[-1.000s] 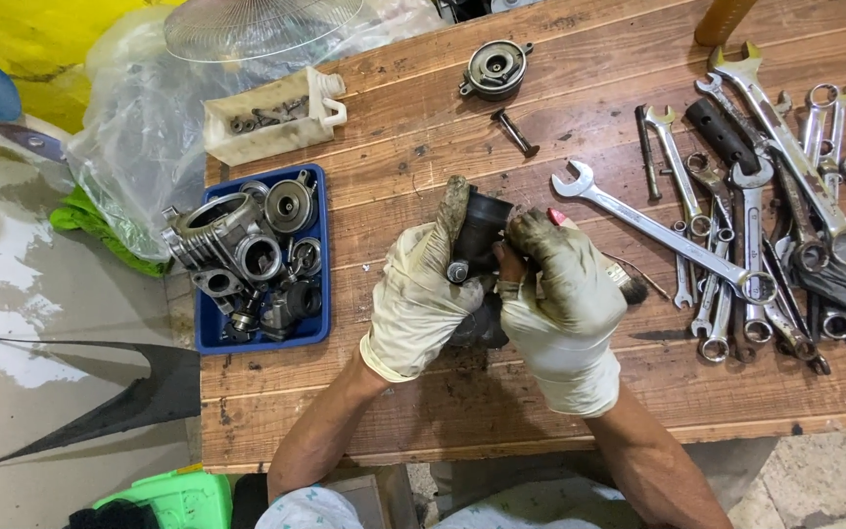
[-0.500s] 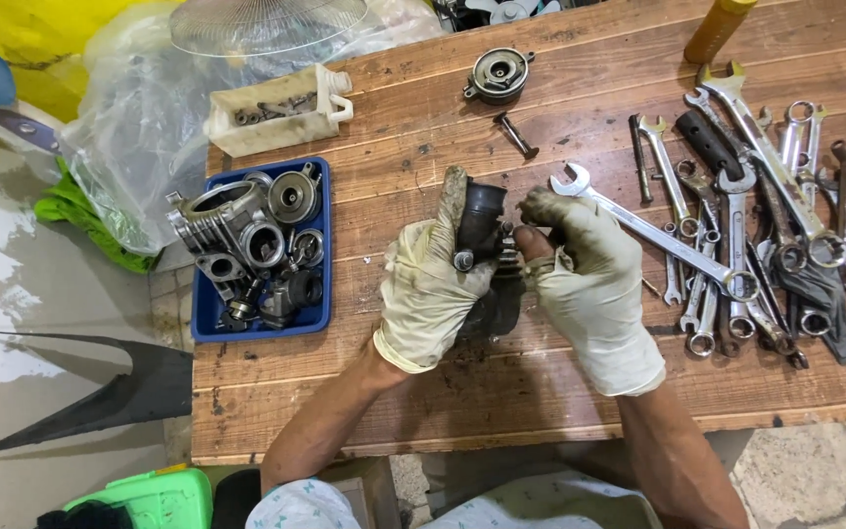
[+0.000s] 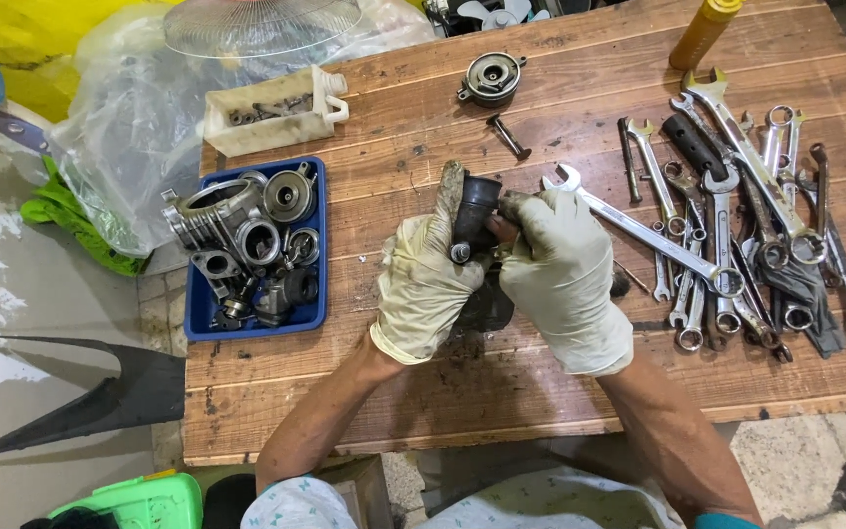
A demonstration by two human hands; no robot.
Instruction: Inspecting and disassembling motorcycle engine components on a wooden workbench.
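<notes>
Head view, looking down on a wooden plank desk [image 3: 394, 392]. At far left, a clear plastic sheet [image 3: 119, 137] lies over the desk's edge. Just beside it, a blue tray [image 3: 317, 318] holds a finned metal engine cylinder [image 3: 212, 211] and smaller round metal parts; behind the tray stands a cream plastic tub [image 3: 266, 122] of small hardware. At centre, the gloved left hand [image 3: 428, 279] is wrapped around a black rubber intake pipe [image 3: 474, 211], thumb raised along its left side, holding it upright above the desk near the middle. The gloved right hand [image 3: 560, 274] closes against the same part from the right, fingertips pinching at its lower collar. Behind the hands lie a round metal housing [image 3: 492, 76] and a loose bolt [image 3: 508, 137]. At right, a long open-ended wrench [image 3: 648, 233] lies just beside the right hand, followed by a spread of wrenches [image 3: 756, 225]; a yellow bottle [image 3: 702, 31] lies at the far edge.
</notes>
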